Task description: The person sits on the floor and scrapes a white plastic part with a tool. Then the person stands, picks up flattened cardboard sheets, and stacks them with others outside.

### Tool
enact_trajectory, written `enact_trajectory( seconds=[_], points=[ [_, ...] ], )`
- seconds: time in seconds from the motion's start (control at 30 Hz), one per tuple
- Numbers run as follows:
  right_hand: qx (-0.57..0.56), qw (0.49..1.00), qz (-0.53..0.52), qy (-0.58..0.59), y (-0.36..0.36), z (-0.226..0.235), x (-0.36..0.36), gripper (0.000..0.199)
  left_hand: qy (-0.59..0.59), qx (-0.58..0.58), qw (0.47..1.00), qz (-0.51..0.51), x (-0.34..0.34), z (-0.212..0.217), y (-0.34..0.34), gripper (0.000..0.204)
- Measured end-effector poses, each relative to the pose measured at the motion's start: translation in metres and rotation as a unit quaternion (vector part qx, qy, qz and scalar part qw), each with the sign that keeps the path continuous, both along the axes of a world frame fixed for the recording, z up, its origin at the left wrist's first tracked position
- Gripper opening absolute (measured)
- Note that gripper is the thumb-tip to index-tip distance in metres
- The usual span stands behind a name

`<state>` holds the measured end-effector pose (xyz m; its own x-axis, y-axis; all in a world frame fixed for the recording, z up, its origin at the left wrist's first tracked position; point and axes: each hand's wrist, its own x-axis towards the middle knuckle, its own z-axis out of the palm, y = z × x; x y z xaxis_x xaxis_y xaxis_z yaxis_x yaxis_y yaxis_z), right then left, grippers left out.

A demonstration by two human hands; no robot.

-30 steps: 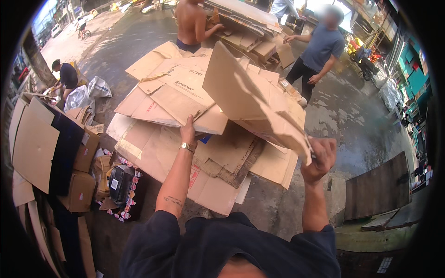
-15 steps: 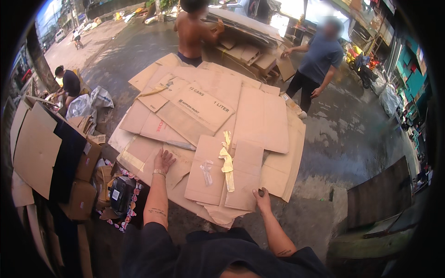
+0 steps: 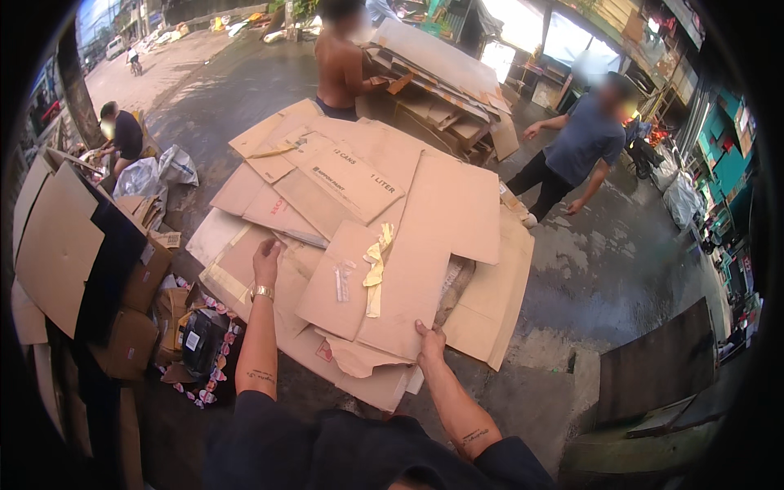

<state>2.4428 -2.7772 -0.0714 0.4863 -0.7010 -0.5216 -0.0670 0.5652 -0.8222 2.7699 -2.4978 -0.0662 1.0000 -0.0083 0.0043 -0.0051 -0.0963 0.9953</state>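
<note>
A broad pile of flattened brown cardboard boxes [image 3: 359, 175] lies in front of me. My right hand [image 3: 430, 341] pinches the near right corner of the top cardboard sheet [image 3: 404, 314], thumb above and fingers under the edge. Crumpled yellow tape [image 3: 376, 269] and a strip of clear tape [image 3: 344, 279] cling to that sheet. On the pile's left side, my left hand [image 3: 265, 263] is over other flattened boxes, its fingers loosely bent and holding nothing I can see. Beneath the held sheet, a torn cardboard flap [image 3: 356, 356] sticks out toward me.
Folded boxes [image 3: 61, 245] stand at the left, beside a black plastic item [image 3: 204, 343]. A shirtless person [image 3: 339, 61] is beside another cardboard stack [image 3: 441, 57] beyond the pile. Another person in a blue shirt [image 3: 576, 135] walks at the right. A dark board [image 3: 657, 363] leans at lower right.
The top cardboard sheet has shifted left and turned slightly, with my right hand on its corner. My left hand has moved left and up, fingers drawn in. The blue-shirted person has moved right.
</note>
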Motion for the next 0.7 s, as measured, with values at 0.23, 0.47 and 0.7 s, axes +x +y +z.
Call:
enact_trajectory(
  seconds=[0.23, 0.47, 0.7],
  points=[
    [-0.013, 1.0, -0.02, -0.018, 0.041, -0.04, 0.035, 0.03, 0.114, 0.029, 0.987, 0.109, -0.19, -0.048, 0.094, 0.023],
    [-0.015, 0.943, 0.293, 0.156, -0.014, -0.015, -0.043, 0.029, 0.214, 0.039, 0.962, 0.165, -0.279, -0.079, 0.178, 0.018],
    [-0.072, 0.967, 0.184, 0.159, -0.081, -0.022, -0.142, 0.019, 0.204, -0.04, 0.974, 0.09, -0.261, -0.047, 0.091, 0.02]
  ],
)
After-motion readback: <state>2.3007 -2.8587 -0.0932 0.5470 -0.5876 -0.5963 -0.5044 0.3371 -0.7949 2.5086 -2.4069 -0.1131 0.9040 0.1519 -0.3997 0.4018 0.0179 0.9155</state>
